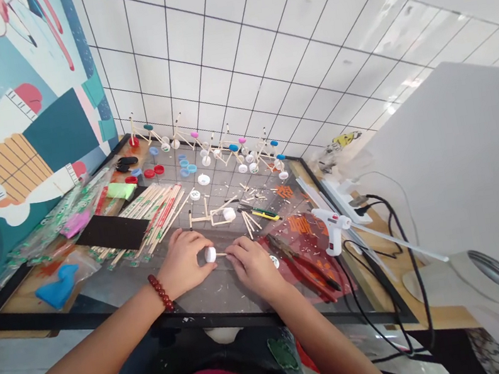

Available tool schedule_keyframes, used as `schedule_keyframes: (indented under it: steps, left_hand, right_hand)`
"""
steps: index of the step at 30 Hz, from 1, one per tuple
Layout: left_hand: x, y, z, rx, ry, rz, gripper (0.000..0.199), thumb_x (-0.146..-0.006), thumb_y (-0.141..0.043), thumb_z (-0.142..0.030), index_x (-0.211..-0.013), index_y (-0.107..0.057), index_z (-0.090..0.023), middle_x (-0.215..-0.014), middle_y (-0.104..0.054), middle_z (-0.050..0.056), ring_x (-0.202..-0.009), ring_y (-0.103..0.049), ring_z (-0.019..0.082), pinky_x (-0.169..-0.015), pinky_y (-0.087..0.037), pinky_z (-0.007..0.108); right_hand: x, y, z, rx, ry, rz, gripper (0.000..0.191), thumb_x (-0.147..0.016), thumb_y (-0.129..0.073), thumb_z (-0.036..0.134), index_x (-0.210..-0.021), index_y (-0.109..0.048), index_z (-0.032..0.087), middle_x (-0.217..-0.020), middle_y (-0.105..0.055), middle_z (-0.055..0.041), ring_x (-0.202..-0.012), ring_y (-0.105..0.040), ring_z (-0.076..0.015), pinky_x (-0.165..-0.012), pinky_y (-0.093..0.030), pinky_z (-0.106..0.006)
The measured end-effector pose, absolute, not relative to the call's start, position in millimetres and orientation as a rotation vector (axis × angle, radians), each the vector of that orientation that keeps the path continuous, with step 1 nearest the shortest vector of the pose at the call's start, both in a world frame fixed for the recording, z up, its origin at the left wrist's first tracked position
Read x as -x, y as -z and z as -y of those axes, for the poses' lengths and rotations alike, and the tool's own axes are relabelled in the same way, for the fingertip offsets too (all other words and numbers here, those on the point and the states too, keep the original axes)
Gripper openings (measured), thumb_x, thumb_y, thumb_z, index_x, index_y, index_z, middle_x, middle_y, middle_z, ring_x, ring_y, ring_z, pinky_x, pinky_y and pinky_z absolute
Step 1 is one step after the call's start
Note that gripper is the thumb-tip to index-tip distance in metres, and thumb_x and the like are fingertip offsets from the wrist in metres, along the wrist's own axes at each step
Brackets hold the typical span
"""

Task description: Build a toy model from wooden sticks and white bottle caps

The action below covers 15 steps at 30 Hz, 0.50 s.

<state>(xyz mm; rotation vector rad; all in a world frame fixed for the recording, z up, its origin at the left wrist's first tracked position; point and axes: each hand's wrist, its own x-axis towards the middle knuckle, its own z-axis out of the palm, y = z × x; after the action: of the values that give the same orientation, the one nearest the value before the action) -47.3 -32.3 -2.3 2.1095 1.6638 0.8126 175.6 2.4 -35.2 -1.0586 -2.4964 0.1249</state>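
Observation:
Near the table's front edge, my left hand [188, 261] pinches a white bottle cap [210, 255] between thumb and fingers. A short wooden stick [221, 255] runs from the cap to my right hand [253, 264], whose fingertips are closed on its other end. Whether the stick is fixed to the cap, I cannot tell. Just beyond my hands lies a small frame of glued sticks [211, 217] with a white cap [229, 214] at its right end. Another white cap [274, 262] is beside my right hand, partly hidden by it.
Pliers [303, 264] and a white glue gun [331, 227] with black cables lie on the right. A yellow-green cutter [261, 212] is farther in. Bundled chopsticks [162, 211], a black sheet [113, 231] and blue clay [58, 286] occupy the left. Several stick figures [234, 151] line the tiled wall.

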Motion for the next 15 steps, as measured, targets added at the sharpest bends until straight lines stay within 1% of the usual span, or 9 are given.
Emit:
schedule_keyframes:
  steps: [4,8,11,15]
  left_hand:
    - [48.5,3.1,31.2,-2.114,-0.798,-1.657,0.027,-0.077,-0.082,-0.023,-0.103,-0.075,-0.025,-0.115,-0.079,0.009,-0.116,-0.072,0.034,-0.126,-0.036,0.063]
    - [50.0,4.9,29.6,-2.129,-0.781,-1.66,0.029,-0.079,-0.081,-0.026,-0.108,-0.076,-0.026,-0.117,-0.08,0.009,-0.117,-0.072,0.035,-0.125,-0.037,0.064]
    - [50.5,4.7,29.1,-2.135,-0.757,-1.667,0.03,-0.08,-0.08,-0.026,-0.11,-0.076,-0.024,-0.12,-0.079,0.011,-0.119,-0.072,0.036,-0.124,-0.037,0.064]
    - [50.7,0.1,29.6,-2.129,-0.749,-1.689,0.04,-0.077,-0.082,-0.028,-0.116,-0.075,-0.023,-0.123,-0.079,0.011,-0.121,-0.071,0.036,-0.124,-0.04,0.061]
  right_hand:
    - [-174.3,34.2,-2.1,1.08,-0.102,2.504,0.017,-0.103,-0.061,0.016,-0.113,-0.073,0.023,-0.107,-0.072,-0.0067,-0.094,-0.069,-0.022,-0.084,-0.053,-0.034]
    - [-176.6,31.6,-0.8,1.077,-0.095,2.494,0.019,-0.103,-0.063,0.018,-0.119,-0.072,0.022,-0.112,-0.072,-0.0081,-0.097,-0.069,-0.0232,-0.086,-0.054,-0.035]
    - [-181.2,29.3,0.7,1.067,-0.104,2.45,0.02,-0.103,-0.064,0.018,-0.12,-0.071,0.022,-0.115,-0.072,-0.009,-0.101,-0.069,-0.0234,-0.088,-0.053,-0.035]
    - [-183.3,27.7,0.7,1.091,-0.125,2.411,0.019,-0.102,-0.065,0.019,-0.12,-0.071,0.022,-0.116,-0.072,-0.009,-0.102,-0.069,-0.0238,-0.088,-0.052,-0.035]
